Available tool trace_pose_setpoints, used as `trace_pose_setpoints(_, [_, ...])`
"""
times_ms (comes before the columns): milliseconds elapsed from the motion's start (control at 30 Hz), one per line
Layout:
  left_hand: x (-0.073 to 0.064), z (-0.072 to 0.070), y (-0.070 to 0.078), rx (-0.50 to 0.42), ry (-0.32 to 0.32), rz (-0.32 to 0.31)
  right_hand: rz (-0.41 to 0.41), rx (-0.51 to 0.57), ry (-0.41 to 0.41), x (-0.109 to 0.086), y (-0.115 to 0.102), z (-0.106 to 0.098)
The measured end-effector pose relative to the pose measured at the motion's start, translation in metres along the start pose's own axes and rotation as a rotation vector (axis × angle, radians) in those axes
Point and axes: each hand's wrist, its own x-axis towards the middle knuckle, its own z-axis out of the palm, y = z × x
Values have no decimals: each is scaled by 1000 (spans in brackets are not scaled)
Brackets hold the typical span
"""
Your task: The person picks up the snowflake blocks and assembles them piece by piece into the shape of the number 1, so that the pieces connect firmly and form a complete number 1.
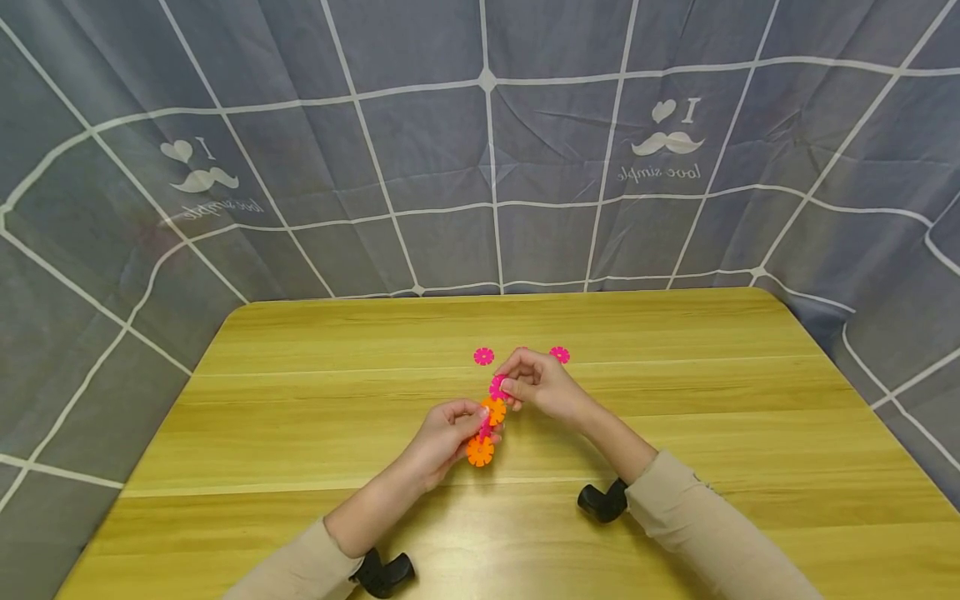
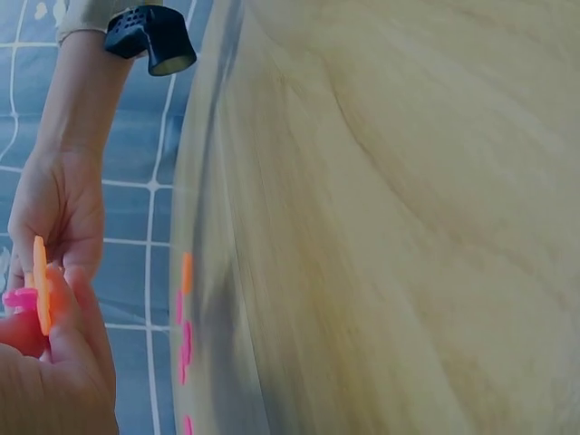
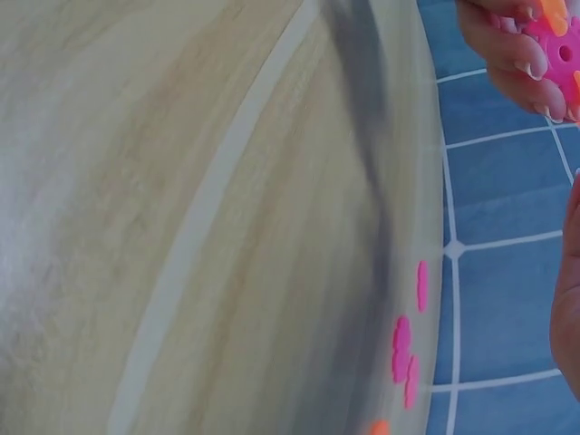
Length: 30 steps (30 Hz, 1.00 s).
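My left hand (image 1: 442,437) grips a short chain of slotted plastic snowflake discs. An orange disc (image 1: 480,452) hangs lowest, a pink disc (image 1: 485,430) comes above it, and another orange disc (image 1: 493,411) sits at the thumb. At the chain's upper end, my right hand (image 1: 547,387) pinches a pink disc (image 1: 498,387) against that orange one; whether their slots interlock cannot be told. The right wrist view shows a pink disc (image 3: 564,53) under the left fingers, with only an edge of the right hand (image 3: 566,308).
Pink discs lie on the wooden table (image 1: 315,400) beyond the hands, one at left (image 1: 483,357), one at right (image 1: 559,355). In the left wrist view an orange disc (image 2: 188,272) lies there too. Black camera mounts (image 1: 602,502) sit at both wrists. A grey curtain (image 1: 420,150) surrounds the table.
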Motion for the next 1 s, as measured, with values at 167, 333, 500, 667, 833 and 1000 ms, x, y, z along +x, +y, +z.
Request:
trace_pose_setpoints(167, [1,2,-1,24,26,18,-20,7,3,-1,-3,1])
trace_pose_setpoints(333, [4,4,0,58,69,18,-15,-34,5,-3,-7,0])
trace_pose_setpoints(500, [2,6,-1,83,97,23,4,-93,6,-6,-9,2])
trace_pose_setpoints(667, [1,9,2,85,131,38,-23,-54,6,-6,-9,3])
trace_pose_setpoints(833, [1,12,6,82,158,29,-34,3,-8,-4,-10,2])
trace_pose_setpoints(1000, [1,13,6,84,146,8,-38,-12,-47,-7,-12,2])
